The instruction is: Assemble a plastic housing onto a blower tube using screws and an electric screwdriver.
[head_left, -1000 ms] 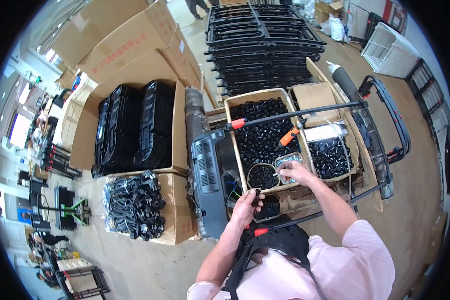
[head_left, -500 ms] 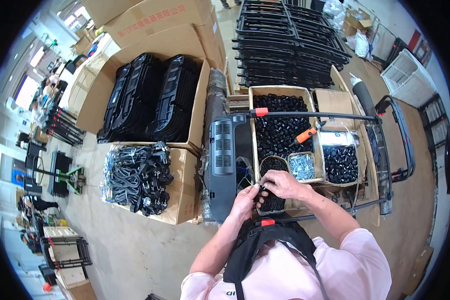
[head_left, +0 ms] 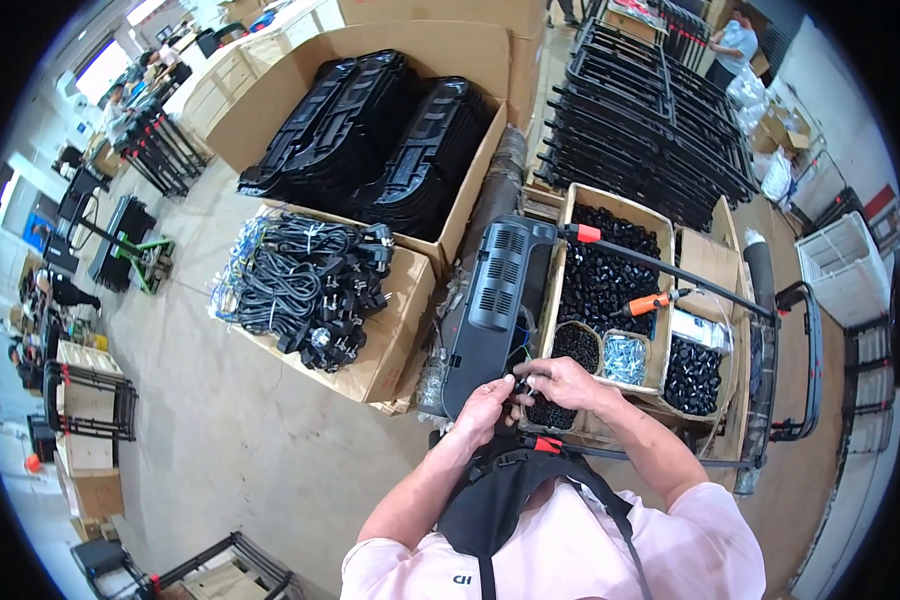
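Note:
My left hand [head_left: 485, 410] and my right hand [head_left: 562, 384] meet at the lower end of a black motor cover [head_left: 505, 265] with vent slots. The fingers of both pinch a small dark piece [head_left: 521, 386], mostly hidden, and thin wires run close by it. I cannot make out its kind. Just under my right hand lies a bin of small black screws [head_left: 550, 414]. Beside it, a small box holds silver screws [head_left: 625, 358]. The metal frame bar [head_left: 670, 268], with a red end piece, crosses above the parts bins.
An orange power screwdriver [head_left: 650, 303] rests over a box of black plastic caps [head_left: 610, 240]. To the left, bundled power cords [head_left: 300, 270] lie on a carton [head_left: 395, 320]. Behind them stands a large carton of black covers [head_left: 420, 150]. Black metal frames [head_left: 650, 110] are stacked at the back.
My view has turned, so the bench and cartons appear tilted and most lie farther right. My hands stay together at the cover's lower end, fingers still pinching.

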Available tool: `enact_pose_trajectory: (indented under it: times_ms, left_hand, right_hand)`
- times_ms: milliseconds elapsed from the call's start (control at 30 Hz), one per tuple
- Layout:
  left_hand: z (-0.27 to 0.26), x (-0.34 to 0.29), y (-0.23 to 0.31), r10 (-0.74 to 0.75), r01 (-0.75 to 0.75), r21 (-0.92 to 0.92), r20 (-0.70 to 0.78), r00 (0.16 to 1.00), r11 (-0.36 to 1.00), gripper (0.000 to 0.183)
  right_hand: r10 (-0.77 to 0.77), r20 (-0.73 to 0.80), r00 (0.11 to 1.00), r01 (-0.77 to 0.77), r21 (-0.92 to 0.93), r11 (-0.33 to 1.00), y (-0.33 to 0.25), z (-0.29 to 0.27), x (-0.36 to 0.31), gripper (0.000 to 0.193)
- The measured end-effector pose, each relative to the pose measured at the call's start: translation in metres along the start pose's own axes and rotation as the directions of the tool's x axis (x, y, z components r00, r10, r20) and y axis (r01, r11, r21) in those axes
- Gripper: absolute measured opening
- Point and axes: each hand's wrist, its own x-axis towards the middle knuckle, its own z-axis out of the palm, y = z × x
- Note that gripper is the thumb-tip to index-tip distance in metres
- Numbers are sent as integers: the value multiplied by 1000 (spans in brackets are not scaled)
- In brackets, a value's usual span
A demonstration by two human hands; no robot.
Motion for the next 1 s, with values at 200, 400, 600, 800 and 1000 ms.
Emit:
enact_pose_trajectory:
  times_ms: [200, 400, 600, 800, 1000]
  left_hand:
    - [-12, -11, 5, 57, -65, -178, -47, 997, 982, 35]
    - [-18, -15, 8, -18, -17, -275, -126, 992, 961, 36]
    - [-19, -16, 8, 44, -75, -235, -134, 990, 969, 36]
    - [-31, -29, 6, 101, -129, -228, -132, 986, 965, 39]
    - [-44, -61, 10, 122, -133, -169, -73, 990, 976, 29]
  right_hand:
    - [121, 31, 992, -84, 881, 465, 26, 0, 5, 23]
    - [17, -159, 987, 0, 106, 994, -26, 33, 12, 28]
    - [-394, -304, 867, 236, -445, 864, -32, 56, 20, 30]
    - [-547, -207, 811, 319, -627, 711, -32, 66, 32, 29]
    - [-538, -293, 791, 292, -591, 752, -37, 74, 67, 28]
